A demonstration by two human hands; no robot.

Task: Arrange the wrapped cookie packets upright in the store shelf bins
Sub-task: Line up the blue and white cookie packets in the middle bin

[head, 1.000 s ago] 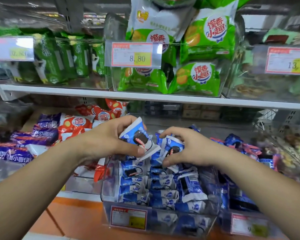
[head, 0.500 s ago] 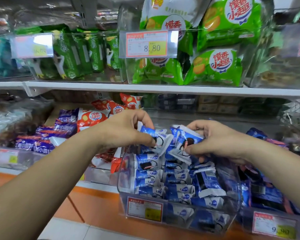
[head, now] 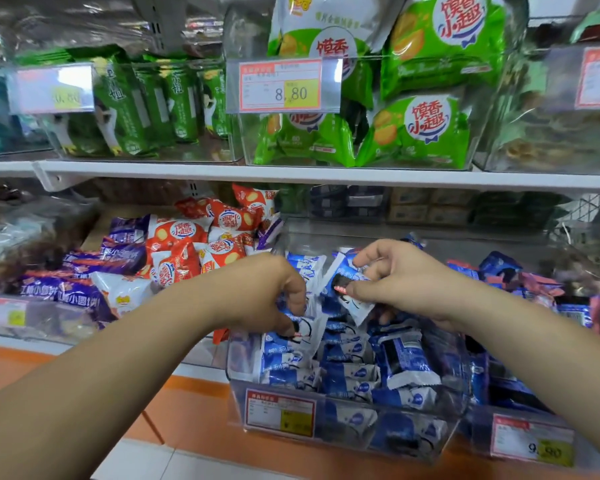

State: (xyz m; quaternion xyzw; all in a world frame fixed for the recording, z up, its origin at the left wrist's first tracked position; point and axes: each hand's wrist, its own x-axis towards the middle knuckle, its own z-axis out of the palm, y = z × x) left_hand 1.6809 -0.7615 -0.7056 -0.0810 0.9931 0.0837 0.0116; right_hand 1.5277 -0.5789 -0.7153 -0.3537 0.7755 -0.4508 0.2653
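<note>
Both hands reach into a clear bin below the white shelf. The left hand has its fingers curled downward, and thumb and fingertips pinch the top of a blue packet at the bin's left side. That packet stands roughly upright against its neighbours. The right hand grips a second packet between thumb and bent forefinger. It holds the packet tilted just above the middle of the bin, lower corner pointing down toward the pile. The other packets fill the bin in rough rows, some leaning and some lying flat. A red-bordered tag is fixed to the bin's front wall. Red packets and purple packets lie heaped in the bins to the left. Green bags sit in a clear bin on the shelf above.
</note>
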